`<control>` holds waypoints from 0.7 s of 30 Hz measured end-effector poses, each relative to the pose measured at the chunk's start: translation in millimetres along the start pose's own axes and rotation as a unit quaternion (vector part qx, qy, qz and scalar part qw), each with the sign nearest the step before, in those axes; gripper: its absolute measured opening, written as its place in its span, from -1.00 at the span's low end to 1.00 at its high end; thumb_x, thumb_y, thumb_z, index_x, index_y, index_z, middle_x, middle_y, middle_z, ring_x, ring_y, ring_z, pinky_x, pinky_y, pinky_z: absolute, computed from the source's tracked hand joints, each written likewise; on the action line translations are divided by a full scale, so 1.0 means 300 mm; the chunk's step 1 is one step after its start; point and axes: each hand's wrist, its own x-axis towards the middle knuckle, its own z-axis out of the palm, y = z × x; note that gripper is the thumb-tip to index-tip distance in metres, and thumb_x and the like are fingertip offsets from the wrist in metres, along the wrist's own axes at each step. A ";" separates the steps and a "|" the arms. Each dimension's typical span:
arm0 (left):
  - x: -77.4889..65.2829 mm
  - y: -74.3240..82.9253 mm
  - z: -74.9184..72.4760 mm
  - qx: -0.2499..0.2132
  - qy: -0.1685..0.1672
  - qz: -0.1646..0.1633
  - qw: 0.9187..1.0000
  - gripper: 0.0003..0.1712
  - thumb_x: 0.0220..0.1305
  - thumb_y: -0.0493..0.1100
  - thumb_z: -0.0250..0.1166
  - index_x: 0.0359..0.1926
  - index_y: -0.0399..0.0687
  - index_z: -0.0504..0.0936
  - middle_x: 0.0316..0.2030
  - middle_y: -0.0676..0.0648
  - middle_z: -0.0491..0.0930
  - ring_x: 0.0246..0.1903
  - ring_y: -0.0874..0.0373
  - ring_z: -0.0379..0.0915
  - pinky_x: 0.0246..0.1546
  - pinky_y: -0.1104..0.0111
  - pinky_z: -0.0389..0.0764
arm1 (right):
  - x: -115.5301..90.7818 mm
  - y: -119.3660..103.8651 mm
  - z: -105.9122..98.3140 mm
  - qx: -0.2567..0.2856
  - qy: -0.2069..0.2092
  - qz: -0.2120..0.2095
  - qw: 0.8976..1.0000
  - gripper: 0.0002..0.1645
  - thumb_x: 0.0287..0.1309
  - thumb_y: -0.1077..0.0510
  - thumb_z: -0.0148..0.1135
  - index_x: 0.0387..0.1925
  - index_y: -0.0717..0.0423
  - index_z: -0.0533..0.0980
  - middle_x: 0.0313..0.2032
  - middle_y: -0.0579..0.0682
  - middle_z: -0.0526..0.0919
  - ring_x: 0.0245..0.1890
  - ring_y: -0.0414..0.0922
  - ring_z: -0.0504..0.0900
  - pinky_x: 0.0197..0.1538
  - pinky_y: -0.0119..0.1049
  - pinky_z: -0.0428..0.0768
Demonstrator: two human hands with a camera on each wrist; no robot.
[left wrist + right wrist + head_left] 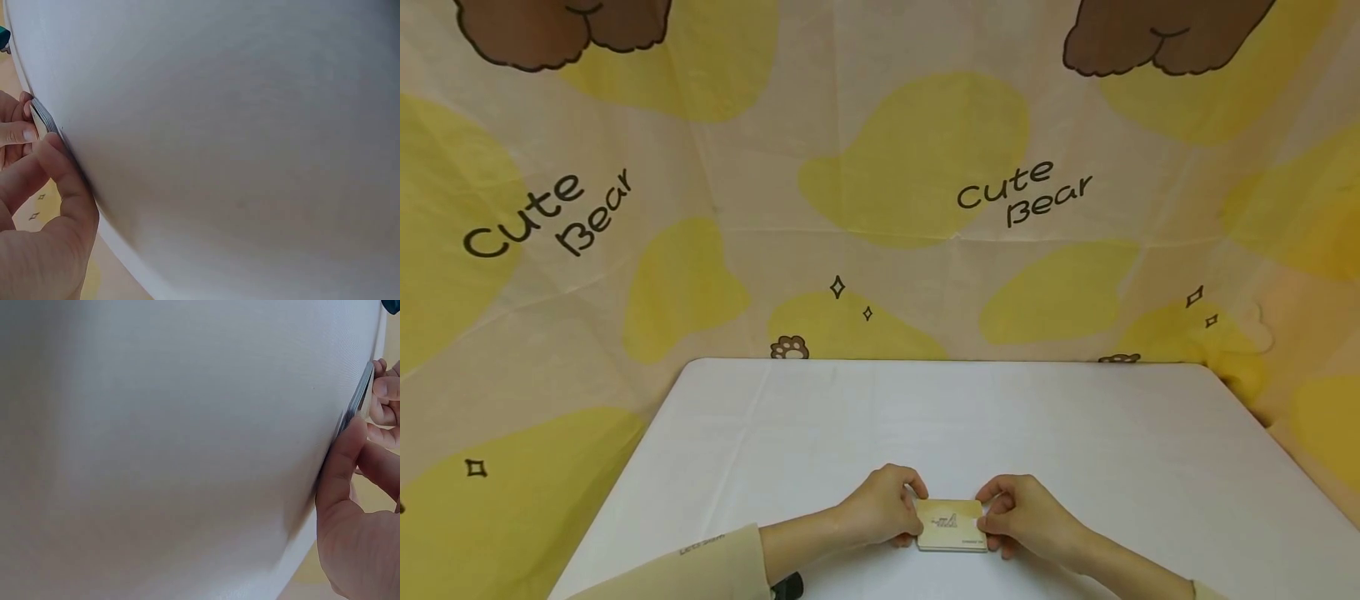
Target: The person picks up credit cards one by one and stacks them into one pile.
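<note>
A small stack of cards (pixel 951 535) with a pale gold printed top lies between both hands, close over the white table. My left hand (pixel 883 507) pinches its left end, thumb at the near side and index finger at the far corner. At the opposite end, my right hand (pixel 1030 517) grips the stack in a mirrored way. Several thin layers show along the edge of the card stack (pixel 45 117) in the left wrist view. From the right wrist, the stack (pixel 360 394) appears edge-on, with the thumb of the right hand (pixel 359 519) against it.
The white table (pixel 880 425) stretches out beyond the hands. Behind it hangs a beige and yellow cloth (pixel 917 158) printed with bears and lettering. A dark object (pixel 787 586) shows beside the left sleeve (pixel 700 567).
</note>
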 end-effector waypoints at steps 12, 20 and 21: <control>-0.004 0.007 0.003 -0.003 -0.001 -0.001 1.000 -0.64 0.05 -0.65 0.37 -0.16 -0.29 0.58 -0.60 -0.12 0.54 -0.69 0.18 0.44 -0.67 0.55 0.45 | -0.001 -0.004 0.004 -0.018 0.012 0.006 1.000 -0.64 0.20 0.37 0.41 -0.01 0.45 0.53 -0.45 0.09 0.62 -0.53 -0.09 0.65 -0.49 -0.33 0.67; -0.004 0.012 0.008 0.010 -0.005 -0.002 1.000 -0.64 0.05 -0.64 0.36 -0.17 -0.28 0.59 -0.61 -0.10 0.52 -0.71 0.19 0.40 -0.68 0.56 0.42 | 0.000 -0.006 0.004 -0.029 0.013 0.001 0.999 -0.64 0.21 0.38 0.40 0.00 0.46 0.54 -0.45 0.08 0.61 -0.52 -0.08 0.65 -0.49 -0.35 0.66; -0.004 0.013 0.009 0.011 -0.004 -0.003 1.000 -0.65 0.05 -0.64 0.36 -0.17 -0.28 0.59 -0.61 -0.10 0.52 -0.71 0.19 0.40 -0.68 0.57 0.42 | -0.001 -0.006 0.004 -0.030 0.014 0.001 0.999 -0.64 0.21 0.38 0.40 0.00 0.46 0.54 -0.45 0.08 0.61 -0.52 -0.08 0.65 -0.49 -0.34 0.66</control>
